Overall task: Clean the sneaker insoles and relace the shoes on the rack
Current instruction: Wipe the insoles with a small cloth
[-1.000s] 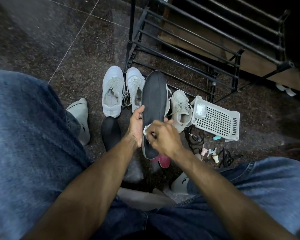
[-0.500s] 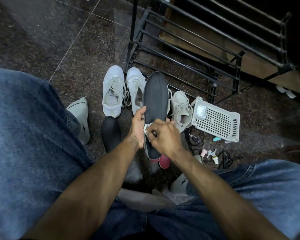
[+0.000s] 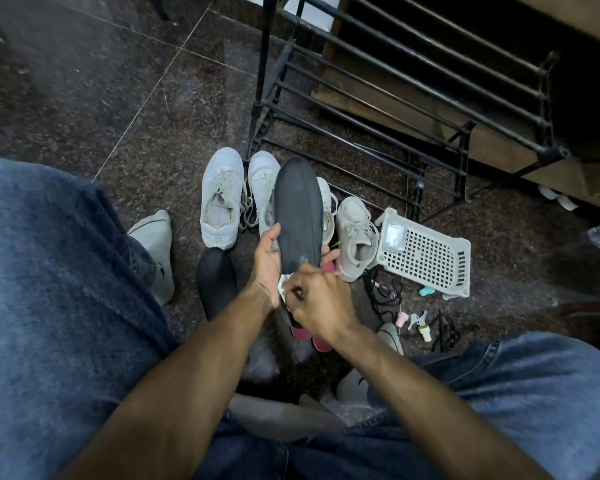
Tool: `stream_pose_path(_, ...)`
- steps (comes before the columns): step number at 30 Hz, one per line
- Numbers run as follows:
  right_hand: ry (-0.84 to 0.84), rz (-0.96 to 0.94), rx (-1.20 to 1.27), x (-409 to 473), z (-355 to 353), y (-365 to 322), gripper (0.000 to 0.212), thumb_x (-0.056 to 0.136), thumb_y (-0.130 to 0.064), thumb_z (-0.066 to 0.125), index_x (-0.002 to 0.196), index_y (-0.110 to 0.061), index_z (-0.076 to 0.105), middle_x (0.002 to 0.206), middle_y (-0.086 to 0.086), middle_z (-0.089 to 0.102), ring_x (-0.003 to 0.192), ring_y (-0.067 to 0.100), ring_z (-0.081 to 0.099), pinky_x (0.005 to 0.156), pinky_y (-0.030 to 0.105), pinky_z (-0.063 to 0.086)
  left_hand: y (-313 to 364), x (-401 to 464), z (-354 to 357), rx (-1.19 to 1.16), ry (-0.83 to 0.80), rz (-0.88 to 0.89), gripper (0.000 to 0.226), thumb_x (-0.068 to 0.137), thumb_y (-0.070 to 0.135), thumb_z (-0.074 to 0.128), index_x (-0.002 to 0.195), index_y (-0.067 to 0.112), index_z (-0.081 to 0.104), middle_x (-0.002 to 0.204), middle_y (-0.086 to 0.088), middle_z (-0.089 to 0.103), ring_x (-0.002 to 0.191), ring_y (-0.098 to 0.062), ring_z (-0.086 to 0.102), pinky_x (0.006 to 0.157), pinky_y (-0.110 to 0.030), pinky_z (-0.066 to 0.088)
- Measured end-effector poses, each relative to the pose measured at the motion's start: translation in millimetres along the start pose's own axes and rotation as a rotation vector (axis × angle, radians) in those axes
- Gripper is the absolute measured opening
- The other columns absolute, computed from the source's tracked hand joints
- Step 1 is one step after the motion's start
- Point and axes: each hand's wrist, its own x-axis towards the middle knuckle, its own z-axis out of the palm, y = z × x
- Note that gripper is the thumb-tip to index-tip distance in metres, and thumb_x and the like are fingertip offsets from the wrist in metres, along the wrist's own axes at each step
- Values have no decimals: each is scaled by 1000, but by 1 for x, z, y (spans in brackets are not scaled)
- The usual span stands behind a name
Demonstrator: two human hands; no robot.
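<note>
**Both hands on a dark insole, cloth pressed at its heel end**

The left hand (image 3: 269, 261) grips the dark insole (image 3: 298, 209) from its left edge, thumb lying up along the side and fingertips (image 3: 329, 252) wrapping round to show past the right edge. The right hand (image 3: 321, 297) is curled into a loose fist over the insole's near end, fingers pinching a small white cloth (image 3: 284, 284) against it; only a corner of the cloth shows between the two hands.

The insole is held above the floor (image 3: 136, 98), long axis pointing away from the person, toe end up over the sneakers. Its surface is matte charcoal with a faint lengthwise crease and a pale smudge just ahead of the right hand.

Below it, a row of white sneakers (image 3: 222, 202) stands on the floor with loose laces, just in front of the black metal shoe rack (image 3: 378, 98). A second dark insole (image 3: 217, 278) lies flat left of the left wrist. A white perforated basket (image 3: 426, 254) lies on its side to the right, near black cords (image 3: 383, 292) and small bottles (image 3: 425, 332). Pink soles (image 3: 305, 336) show under the right hand. Denim-clad knees (image 3: 49, 289) close in on both sides; the open floor lies ahead and to the left.
</note>
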Motion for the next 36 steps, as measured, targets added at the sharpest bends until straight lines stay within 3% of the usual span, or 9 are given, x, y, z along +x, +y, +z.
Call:
stream_pose_path(3,35,44,-138,24,-9,9,16,88,-21,55,89,-18,70,99,0,62,86,31,62,76,40,50,0,0,0,88,43,23,76,78,51,59,137,3,51,139,-23,50,123,-37,53,105,-46,43)
stream_pose_path(8,81,187,-190,53,-28,20,19,86,-19,54,93,-20,71,104,1,64,92,32,62,77,38,50,2,-7,4,139,5,16,62,89,51,45,128,6,59,108,-17,68,94,-30,67,83,-38,54)
stream_pose_path(13,-102,-3,-203,-3,-9,4,19,91,-22,52,94,-17,69,103,-1,59,86,31,62,75,37,50,9,-1,-1,31,10,10,71,87,56,45,117,-5,65,124,-30,56,122,-44,53,110,-60,31)
stream_pose_path(19,62,120,-251,46,-27,14,18,88,-18,53,95,-16,69,102,4,61,88,33,63,78,42,51,-1,-6,8,98,37,44,54,90,49,45,119,8,66,117,-17,66,104,-31,64,97,-41,48)
stream_pose_path(23,-27,57,-248,28,-21,7,19,88,-21,52,96,-17,68,103,2,60,90,32,62,78,39,50,8,-6,9,29,29,43,72,83,51,56,135,2,52,136,-26,51,125,-43,51,111,-51,35)
stream_pose_path(26,-104,-18,-267,-1,-12,4,18,92,-25,50,96,-18,66,104,0,55,85,32,62,71,37,47,5,-3,5,42,63,-2,76,84,54,52,136,-3,50,131,-33,50,124,-48,50,109,-53,37)
stream_pose_path(28,-20,14,-304,17,-13,12,17,91,-23,51,97,-17,66,104,1,55,85,33,62,71,37,45,1,-5,5,90,67,-2,79,80,54,56,137,0,50,139,-28,47,124,-41,51,110,-49,37)
stream_pose_path(32,38,138,-278,55,-22,27,17,88,-18,53,94,-14,68,103,3,57,87,34,63,75,39,48,0,-8,8,122,60,5,80,76,53,56,139,4,50,120,-18,59,102,-33,60,93,-40,48)
stream_pose_path(36,-32,28,-284,27,-16,18,17,90,-21,53,94,-16,68,102,2,57,87,30,62,72,37,47,4,-3,6,66,59,4,79,79,50,56,139,-1,47,133,-25,53,121,-41,54,109,-50,37)
